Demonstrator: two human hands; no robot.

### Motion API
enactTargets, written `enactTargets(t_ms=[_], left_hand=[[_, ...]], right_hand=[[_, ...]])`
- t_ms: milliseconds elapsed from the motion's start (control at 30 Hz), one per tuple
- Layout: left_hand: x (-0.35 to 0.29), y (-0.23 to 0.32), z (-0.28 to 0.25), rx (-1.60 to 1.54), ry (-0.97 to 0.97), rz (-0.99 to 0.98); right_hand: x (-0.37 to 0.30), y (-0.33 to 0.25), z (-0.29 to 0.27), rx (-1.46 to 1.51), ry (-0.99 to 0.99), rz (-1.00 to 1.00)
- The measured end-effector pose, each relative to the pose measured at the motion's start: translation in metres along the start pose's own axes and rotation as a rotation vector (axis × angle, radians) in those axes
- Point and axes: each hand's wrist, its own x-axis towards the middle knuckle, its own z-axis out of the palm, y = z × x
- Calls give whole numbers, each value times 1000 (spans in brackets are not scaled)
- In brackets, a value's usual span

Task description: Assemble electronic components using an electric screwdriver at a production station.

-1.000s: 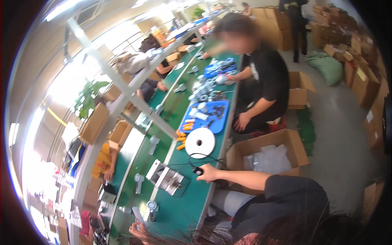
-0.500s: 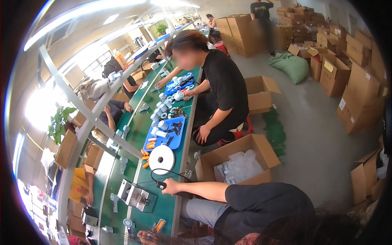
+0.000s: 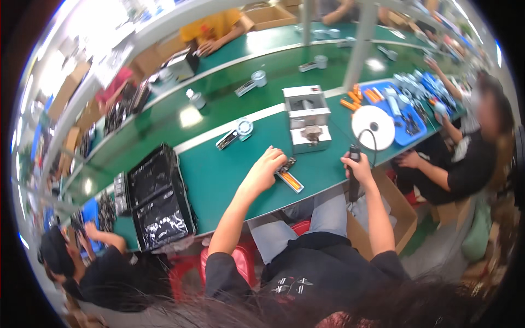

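Observation:
My left hand [image 3: 269, 167] is on the bench, its fingers closed around the dark end of a small pale casing [image 3: 291, 182]. An orange cylinder shows inside this long, open casing. Off to the right, my right hand [image 3: 359, 167] grips a black corded stick-shaped hand tool [image 3: 354, 154], held upright near the bench's front edge. What its tip touches, if anything, I cannot tell. Between and beyond my hands stands a grey-white box-shaped bench device [image 3: 307, 117] with a metal mechanism in front. Left of it lies a similar pale casing with a round head [image 3: 238, 133].
A white reel [image 3: 373, 121] lies beside loose orange cylinders [image 3: 350, 104] and a blue tray [image 3: 411, 136] of parts. At left sits a black-lined tray [image 3: 156, 188]. Co-workers sit on both sides and opposite. A metal post [image 3: 361, 49] rises from the bench; an open carton [image 3: 404, 218] stands below.
My view has swung from the right side of the room to face the bench. The black tool remains in my right hand. My left hand and the casing now show clearly.

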Motion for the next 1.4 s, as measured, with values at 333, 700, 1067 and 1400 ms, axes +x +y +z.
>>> enactTargets(t_ms=[333,700,1067,1400], left_hand=[[-33,76,75,4,628,-317],[31,67,74,171,84,-685],[-22,95,62,139,274,-434],[-47,93,78,-69,561,-484]], right_hand=[[-2,2,12,-38,29,62],[1,3,8,-1,-11,14],[-2,1,6,18,-6,34],[1,-2,7,19,-19,29]])
